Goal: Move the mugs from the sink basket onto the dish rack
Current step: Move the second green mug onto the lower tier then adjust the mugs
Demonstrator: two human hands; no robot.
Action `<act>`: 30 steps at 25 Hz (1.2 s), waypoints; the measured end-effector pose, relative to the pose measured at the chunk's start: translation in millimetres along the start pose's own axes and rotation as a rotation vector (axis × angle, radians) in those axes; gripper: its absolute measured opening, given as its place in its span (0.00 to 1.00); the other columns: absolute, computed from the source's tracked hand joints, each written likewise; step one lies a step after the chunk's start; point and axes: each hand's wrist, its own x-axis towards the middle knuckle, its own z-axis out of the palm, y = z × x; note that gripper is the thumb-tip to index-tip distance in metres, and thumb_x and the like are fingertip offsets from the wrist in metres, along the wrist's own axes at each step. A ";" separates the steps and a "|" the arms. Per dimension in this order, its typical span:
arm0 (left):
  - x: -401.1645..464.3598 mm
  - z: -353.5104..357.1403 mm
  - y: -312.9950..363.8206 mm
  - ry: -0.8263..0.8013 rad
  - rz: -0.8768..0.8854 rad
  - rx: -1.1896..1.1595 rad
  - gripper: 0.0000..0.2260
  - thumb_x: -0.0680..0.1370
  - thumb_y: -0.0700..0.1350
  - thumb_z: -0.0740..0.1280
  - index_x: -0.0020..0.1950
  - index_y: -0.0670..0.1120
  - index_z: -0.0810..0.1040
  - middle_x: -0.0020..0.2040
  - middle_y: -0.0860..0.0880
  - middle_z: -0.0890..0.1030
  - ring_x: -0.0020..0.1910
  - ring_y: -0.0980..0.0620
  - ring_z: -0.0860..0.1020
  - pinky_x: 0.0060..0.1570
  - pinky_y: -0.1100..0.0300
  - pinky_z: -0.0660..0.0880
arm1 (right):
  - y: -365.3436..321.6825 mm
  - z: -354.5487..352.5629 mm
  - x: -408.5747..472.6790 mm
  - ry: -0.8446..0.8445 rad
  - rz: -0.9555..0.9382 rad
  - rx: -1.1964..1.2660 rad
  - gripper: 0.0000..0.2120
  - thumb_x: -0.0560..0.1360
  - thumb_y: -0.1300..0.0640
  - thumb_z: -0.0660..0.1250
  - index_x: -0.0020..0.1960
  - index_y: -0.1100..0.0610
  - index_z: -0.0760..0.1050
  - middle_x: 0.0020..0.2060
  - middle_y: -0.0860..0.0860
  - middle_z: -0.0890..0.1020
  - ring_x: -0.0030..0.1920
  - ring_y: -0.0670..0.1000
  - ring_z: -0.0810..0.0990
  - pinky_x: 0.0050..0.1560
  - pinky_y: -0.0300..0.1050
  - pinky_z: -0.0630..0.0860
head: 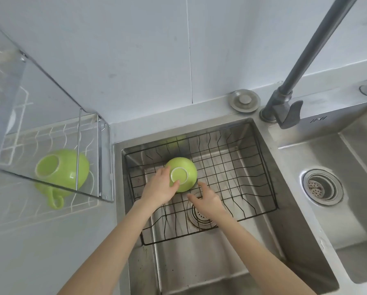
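A green mug lies upside down in the black wire sink basket, its pale base facing up. My left hand grips it from the left, thumb on the base ring. Just right of the mug, my right hand hovers with fingers spread, holding nothing. A second green mug sits upside down on the white wire dish rack at the left, its handle pointing toward me.
A steel frame with a glass-like panel overhangs the rack. The faucet rises at the back right. A second sink bowl with a drain lies to the right. A drain strainer sits under the basket.
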 end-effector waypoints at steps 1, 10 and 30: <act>7.3 1.8 -2.8 0.002 -0.011 0.002 0.27 0.77 0.50 0.59 0.73 0.43 0.56 0.72 0.41 0.64 0.69 0.42 0.66 0.65 0.48 0.67 | -0.3 1.2 6.0 0.001 0.013 0.025 0.28 0.76 0.51 0.61 0.73 0.57 0.58 0.69 0.59 0.69 0.69 0.57 0.68 0.65 0.45 0.67; 55.7 18.3 -14.3 -0.037 -0.137 -0.252 0.29 0.76 0.48 0.63 0.72 0.40 0.57 0.72 0.38 0.64 0.70 0.41 0.64 0.68 0.51 0.62 | -5.4 14.6 52.7 0.056 0.210 0.346 0.26 0.75 0.50 0.63 0.69 0.60 0.62 0.62 0.58 0.76 0.62 0.57 0.74 0.52 0.40 0.67; -46.1 -3.1 -8.6 0.136 -0.011 -0.446 0.27 0.73 0.49 0.67 0.70 0.46 0.63 0.62 0.43 0.72 0.63 0.44 0.72 0.64 0.52 0.69 | -15.5 -0.4 -36.0 0.129 0.122 0.341 0.25 0.73 0.47 0.64 0.67 0.56 0.65 0.57 0.54 0.77 0.57 0.55 0.76 0.57 0.48 0.72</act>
